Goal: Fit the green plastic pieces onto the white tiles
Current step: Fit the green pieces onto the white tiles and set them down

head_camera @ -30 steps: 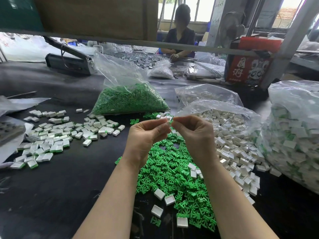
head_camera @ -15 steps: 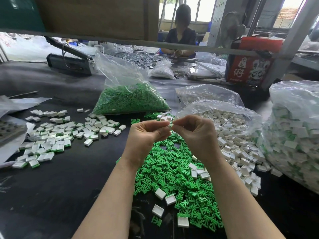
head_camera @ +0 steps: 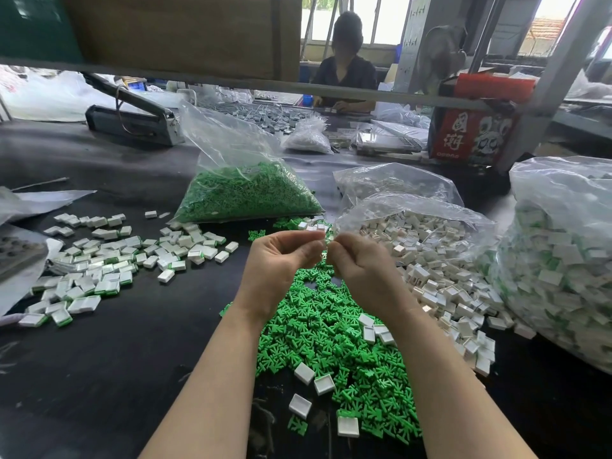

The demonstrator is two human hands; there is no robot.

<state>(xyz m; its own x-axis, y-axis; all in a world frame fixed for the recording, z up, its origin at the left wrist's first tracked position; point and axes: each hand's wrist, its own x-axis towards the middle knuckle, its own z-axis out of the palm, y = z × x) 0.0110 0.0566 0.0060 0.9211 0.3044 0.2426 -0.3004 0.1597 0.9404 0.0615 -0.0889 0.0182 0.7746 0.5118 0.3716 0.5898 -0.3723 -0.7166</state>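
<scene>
Head view gives me two hands raised together over the black counter (head_camera: 116, 376). My left hand (head_camera: 281, 263) and right hand (head_camera: 361, 266) meet fingertip to fingertip, fingers curled, pinching something small and pale between them; I cannot tell whether it is a tile alone or one with a piece fitted. Below lies one loose heap of green plastic pieces (head_camera: 331, 342) with about seven white tiles (head_camera: 304, 373) on or beside it. I count four clear bags: one of green pieces (head_camera: 245, 193), one open bag of white tiles (head_camera: 427, 240), one near-empty bag (head_camera: 394, 182), one bag of finished tiles (head_camera: 563, 266). Fitted tiles (head_camera: 109, 260), too many to count, spread at left.
</scene>
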